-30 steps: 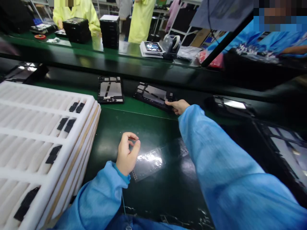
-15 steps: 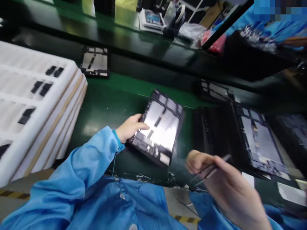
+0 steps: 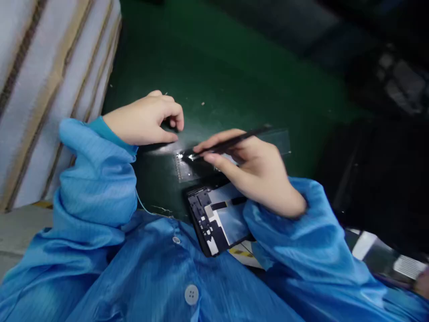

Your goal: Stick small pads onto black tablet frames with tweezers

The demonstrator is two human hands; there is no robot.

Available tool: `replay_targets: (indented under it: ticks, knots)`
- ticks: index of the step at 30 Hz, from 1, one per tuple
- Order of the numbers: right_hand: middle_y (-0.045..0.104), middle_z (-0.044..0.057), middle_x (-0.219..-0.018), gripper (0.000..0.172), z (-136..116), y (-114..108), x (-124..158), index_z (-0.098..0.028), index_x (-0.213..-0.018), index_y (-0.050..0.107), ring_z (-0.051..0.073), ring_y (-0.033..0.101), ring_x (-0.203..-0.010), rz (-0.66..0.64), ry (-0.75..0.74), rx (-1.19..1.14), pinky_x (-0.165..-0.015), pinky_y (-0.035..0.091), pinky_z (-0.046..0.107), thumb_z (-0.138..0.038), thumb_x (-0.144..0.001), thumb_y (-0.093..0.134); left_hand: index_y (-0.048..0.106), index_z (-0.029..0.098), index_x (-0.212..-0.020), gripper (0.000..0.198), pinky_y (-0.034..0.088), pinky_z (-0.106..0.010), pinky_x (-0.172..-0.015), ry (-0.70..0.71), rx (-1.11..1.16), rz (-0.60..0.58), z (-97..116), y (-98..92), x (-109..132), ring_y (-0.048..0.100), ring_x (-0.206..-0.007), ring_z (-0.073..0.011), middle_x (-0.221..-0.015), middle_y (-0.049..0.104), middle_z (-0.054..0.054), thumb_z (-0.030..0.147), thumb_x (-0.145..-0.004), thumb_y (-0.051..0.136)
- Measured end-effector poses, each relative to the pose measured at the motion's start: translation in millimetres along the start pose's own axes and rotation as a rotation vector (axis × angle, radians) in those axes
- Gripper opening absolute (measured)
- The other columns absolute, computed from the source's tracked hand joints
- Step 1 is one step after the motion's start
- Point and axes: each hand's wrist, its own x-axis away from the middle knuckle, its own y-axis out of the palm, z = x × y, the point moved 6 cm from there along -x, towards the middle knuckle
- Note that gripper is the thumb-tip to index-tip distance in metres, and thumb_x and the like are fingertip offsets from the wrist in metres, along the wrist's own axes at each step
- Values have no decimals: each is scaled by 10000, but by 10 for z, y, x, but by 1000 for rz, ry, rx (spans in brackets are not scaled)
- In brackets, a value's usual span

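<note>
My right hand [image 3: 254, 172] grips dark tweezers [image 3: 234, 141], their tips pointing left onto a clear plastic sheet [image 3: 187, 174]. Along the sheet's left edge runs a row of tiny pieces [image 3: 178, 167], too small to name. My left hand [image 3: 147, 118] hovers by the sheet's upper left corner, fingers loosely curled, thumb apart, holding nothing. Between the sheet and my body lies an opened tablet [image 3: 214, 221], with its inner parts and a silvery plate showing. My right hand and sleeve cover part of the sheet and the tablet.
On the left rises a stack of white foam trays [image 3: 43, 89] with brown layers between. Dark objects [image 3: 362, 179], blurred, occupy the right side of the green table [image 3: 201, 53]. White papers [image 3: 409, 267] lie at the lower right.
The view has tilted down. My left hand has let go of the tablet, which now lies turned and closer to my body. My right hand has brought the tweezers leftward over the clear sheet.
</note>
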Motion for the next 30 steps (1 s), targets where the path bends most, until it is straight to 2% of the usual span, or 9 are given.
replay_targets:
  ticks: [3, 7, 10, 15, 20, 25, 28, 30]
  knots:
    - [857, 47, -1108, 222, 247, 242, -309, -236, -1159, 773, 242, 831, -1023, -118, -72, 64, -974, 693, 409, -421, -1040, 801, 759, 229, -975, 188, 516, -494, -1146, -35, -252, -133, -41, 87, 65, 594, -1253, -329, -1030, 710, -60, 352, -839, 801]
    - [849, 33, -1109, 214, 403, 295, -408, -273, -1155, 751, 249, 824, -1015, -142, -115, 113, -936, 712, 415, -461, -1056, 770, 742, 166, -1052, 205, 509, -524, -1156, -77, -396, -178, 115, 182, 71, 552, -1363, -380, -1154, 683, -111, 329, -937, 693]
    - [843, 39, -1121, 236, 410, 271, -385, -285, -1156, 755, 262, 820, -1022, -142, -90, 115, -951, 717, 436, -490, -1043, 781, 738, 180, -1112, 261, 494, -530, -1191, -96, -411, -187, 152, 188, 49, 525, -1409, -390, -1208, 668, -105, 362, -926, 747]
    - [842, 45, -1120, 282, 414, 246, -376, -285, -1149, 765, 261, 809, -1021, -131, -75, 117, -966, 726, 443, -532, -1018, 805, 739, 246, -1169, 349, 493, -537, -1200, -141, -426, -191, 80, 192, 12, 513, -1445, -417, -1278, 665, -85, 389, -860, 816]
    - [844, 50, -1150, 360, 411, 238, -359, -273, -1144, 762, 250, 808, -1008, -127, -87, 119, -964, 731, 426, -585, -979, 836, 733, 282, -1168, 391, 498, -559, -1167, -153, -423, -179, 72, 227, -17, 503, -1454, -444, -1260, 662, -95, 410, -810, 822]
    - [844, 52, -1120, 340, 406, 245, -411, -271, -1066, 781, 244, 813, -972, -121, -71, 126, -980, 727, 418, -573, -943, 878, 737, 303, -1095, 359, 513, -581, -1116, -130, -382, -146, 12, 247, -17, 508, -1433, -458, -1187, 660, -92, 450, -783, 837]
    - [843, 39, -1061, 356, 443, 230, -458, -265, -1032, 784, 239, 821, -969, -128, -1, 32, -999, 721, 419, -559, -896, 932, 751, 307, -1076, 367, 523, -615, -1118, -126, -378, -137, -18, 254, -28, 506, -1433, -481, -1193, 657, -92, 460, -767, 881]
    - [845, 18, -1023, 347, 423, 189, -391, -258, -1036, 781, 222, 828, -950, -101, 44, -102, -962, 729, 408, -530, -896, 945, 753, 309, -1107, 389, 524, -615, -1149, -164, -413, -146, -26, 253, -35, 499, -1452, -475, -1215, 651, -90, 414, -766, 905]
